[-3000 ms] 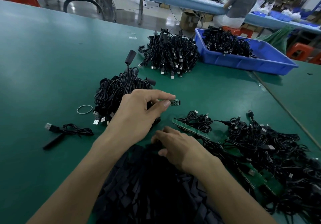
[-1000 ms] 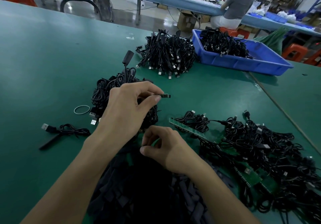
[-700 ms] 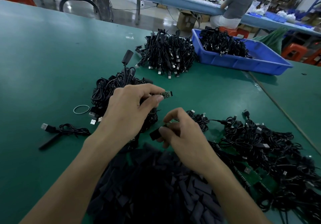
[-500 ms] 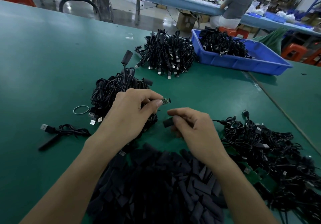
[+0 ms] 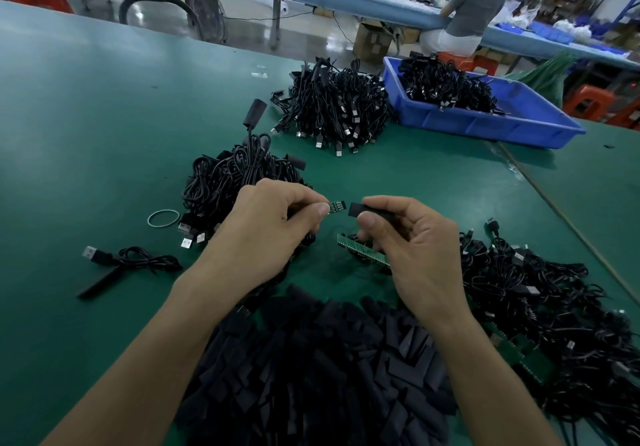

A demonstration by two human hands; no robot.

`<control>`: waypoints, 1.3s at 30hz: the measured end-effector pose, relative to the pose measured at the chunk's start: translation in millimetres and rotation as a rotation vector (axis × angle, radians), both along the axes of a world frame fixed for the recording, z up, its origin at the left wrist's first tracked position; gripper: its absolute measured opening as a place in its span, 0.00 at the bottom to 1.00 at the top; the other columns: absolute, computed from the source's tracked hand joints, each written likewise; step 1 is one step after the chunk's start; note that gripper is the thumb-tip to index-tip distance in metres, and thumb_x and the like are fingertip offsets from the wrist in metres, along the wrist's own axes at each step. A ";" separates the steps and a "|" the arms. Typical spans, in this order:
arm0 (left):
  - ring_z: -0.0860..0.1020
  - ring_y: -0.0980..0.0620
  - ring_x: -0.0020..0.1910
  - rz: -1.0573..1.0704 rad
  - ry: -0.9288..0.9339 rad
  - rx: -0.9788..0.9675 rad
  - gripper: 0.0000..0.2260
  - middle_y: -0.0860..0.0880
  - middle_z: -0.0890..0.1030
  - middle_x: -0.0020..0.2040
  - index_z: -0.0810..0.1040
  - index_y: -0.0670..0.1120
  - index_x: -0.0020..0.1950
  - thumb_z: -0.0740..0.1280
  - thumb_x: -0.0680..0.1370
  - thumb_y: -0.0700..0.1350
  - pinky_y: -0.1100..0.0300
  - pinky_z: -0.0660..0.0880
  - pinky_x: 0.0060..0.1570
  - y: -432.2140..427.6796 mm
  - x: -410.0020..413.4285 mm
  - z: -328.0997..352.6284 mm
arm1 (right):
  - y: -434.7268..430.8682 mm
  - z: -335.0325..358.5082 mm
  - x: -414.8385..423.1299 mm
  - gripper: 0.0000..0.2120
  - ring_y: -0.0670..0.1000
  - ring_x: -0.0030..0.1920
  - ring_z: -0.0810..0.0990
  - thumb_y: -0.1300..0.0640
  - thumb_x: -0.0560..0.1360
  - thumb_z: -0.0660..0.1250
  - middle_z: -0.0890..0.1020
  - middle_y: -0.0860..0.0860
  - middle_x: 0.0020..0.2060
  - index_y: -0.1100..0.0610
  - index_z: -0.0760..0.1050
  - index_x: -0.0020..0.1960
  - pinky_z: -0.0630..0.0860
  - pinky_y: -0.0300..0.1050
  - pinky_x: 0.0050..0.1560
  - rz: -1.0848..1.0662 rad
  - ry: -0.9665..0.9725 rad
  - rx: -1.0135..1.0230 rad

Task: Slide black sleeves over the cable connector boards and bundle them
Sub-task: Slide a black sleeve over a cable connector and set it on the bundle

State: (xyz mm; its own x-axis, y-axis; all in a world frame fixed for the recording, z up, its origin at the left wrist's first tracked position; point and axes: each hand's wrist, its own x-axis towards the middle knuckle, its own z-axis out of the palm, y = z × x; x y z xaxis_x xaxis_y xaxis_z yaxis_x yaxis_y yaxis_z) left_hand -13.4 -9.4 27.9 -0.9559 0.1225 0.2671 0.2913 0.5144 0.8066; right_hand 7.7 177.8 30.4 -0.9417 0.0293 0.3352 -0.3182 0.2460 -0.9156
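My left hand (image 5: 266, 227) pinches a small green connector board (image 5: 337, 206) between thumb and forefinger, its free end pointing right; its cable is hidden under the hand. My right hand (image 5: 412, 237) pinches a short black sleeve (image 5: 363, 210) with the open end facing the board, a small gap between them. A big heap of loose black sleeves (image 5: 311, 369) lies at the near edge, below both wrists.
A bundle of sleeved cables (image 5: 239, 179) sits behind my left hand, a rubber band (image 5: 163, 218) and a single cable (image 5: 131, 262) to its left. Unsleeved cables with green boards (image 5: 540, 310) are heaped on the right. Farther back are another cable bundle (image 5: 336, 106) and a blue bin (image 5: 485, 123).
My right hand picked a sleeve out of the heap and lifted it up to the board. The left hand has kept hold of the board, turning it slightly.
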 end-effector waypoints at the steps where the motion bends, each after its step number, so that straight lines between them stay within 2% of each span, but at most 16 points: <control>1: 0.81 0.58 0.37 -0.007 -0.005 0.009 0.05 0.65 0.82 0.38 0.84 0.55 0.50 0.69 0.80 0.49 0.63 0.77 0.41 0.1 0.2 -0.1 | -0.2 -0.1 -0.2 0.09 0.45 0.37 0.84 0.61 0.74 0.73 0.86 0.47 0.39 0.49 0.80 0.49 0.77 0.32 0.41 -0.009 0.007 0.001; 5: 0.80 0.63 0.34 -0.037 -0.021 0.069 0.04 0.62 0.83 0.37 0.84 0.54 0.50 0.69 0.80 0.48 0.73 0.74 0.38 1.4 0.4 0.4 | -0.1 -1.4 -1.2 0.09 0.45 0.36 0.84 0.62 0.75 0.73 0.86 0.47 0.38 0.48 0.81 0.47 0.78 0.33 0.40 -0.049 0.031 0.010; 9: 0.80 0.63 0.34 -0.069 -0.034 0.093 0.04 0.62 0.83 0.36 0.84 0.55 0.49 0.69 0.80 0.48 0.75 0.72 0.37 2.6 1.4 1.6 | -1.3 -1.5 -0.7 0.09 0.44 0.36 0.84 0.61 0.75 0.73 0.86 0.46 0.38 0.47 0.81 0.46 0.77 0.32 0.39 -0.067 0.061 0.034; 21: 0.79 0.62 0.32 -0.130 -0.042 0.130 0.07 0.60 0.83 0.36 0.82 0.58 0.48 0.67 0.81 0.46 0.71 0.75 0.38 1.7 -0.5 1.6 | -0.9 -0.7 -1.5 0.08 0.46 0.36 0.84 0.59 0.73 0.74 0.86 0.47 0.37 0.47 0.81 0.48 0.79 0.35 0.40 -0.049 0.052 0.049; 28: 0.80 0.61 0.34 -0.208 -0.099 0.142 0.04 0.58 0.85 0.38 0.82 0.56 0.50 0.69 0.80 0.47 0.69 0.76 0.39 -1.0 -1.6 0.5 | 10.7 8.3 -10.3 0.09 0.48 0.34 0.83 0.53 0.68 0.74 0.86 0.53 0.37 0.49 0.82 0.48 0.78 0.37 0.37 0.212 -0.083 0.070; 31: 0.80 0.59 0.34 -0.236 -0.153 0.193 0.06 0.55 0.86 0.38 0.77 0.53 0.54 0.70 0.79 0.48 0.66 0.77 0.40 1.1 -1.5 -0.2 | 11.6 9.3 -12.4 0.09 0.46 0.35 0.83 0.53 0.69 0.73 0.86 0.48 0.37 0.49 0.83 0.49 0.77 0.34 0.39 0.308 -0.087 0.136; 35: 0.81 0.55 0.36 -0.219 -0.145 0.191 0.08 0.54 0.86 0.39 0.75 0.55 0.53 0.72 0.77 0.52 0.62 0.77 0.40 2.0 -1.4 -0.1 | 11.4 6.8 -11.7 0.08 0.47 0.35 0.84 0.52 0.70 0.73 0.86 0.48 0.38 0.50 0.83 0.49 0.77 0.35 0.38 0.271 -0.052 0.122; 39: 0.80 0.59 0.37 -0.160 -0.090 0.102 0.10 0.58 0.84 0.42 0.77 0.58 0.50 0.76 0.73 0.52 0.65 0.78 0.41 -0.4 -0.1 -1.4 | 14.7 4.0 -11.9 0.06 0.49 0.34 0.83 0.55 0.72 0.73 0.86 0.50 0.37 0.51 0.83 0.48 0.77 0.37 0.36 0.193 -0.024 0.109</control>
State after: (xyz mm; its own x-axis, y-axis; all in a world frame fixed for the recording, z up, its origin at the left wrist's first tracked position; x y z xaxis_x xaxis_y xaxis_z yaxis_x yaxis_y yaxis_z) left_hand -13.5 -9.8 26.4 -0.9469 0.2518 0.1999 0.2869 0.3816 0.8787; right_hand -4.1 192.5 34.4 -0.9340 -0.1877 0.3041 -0.3476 0.2800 -0.8948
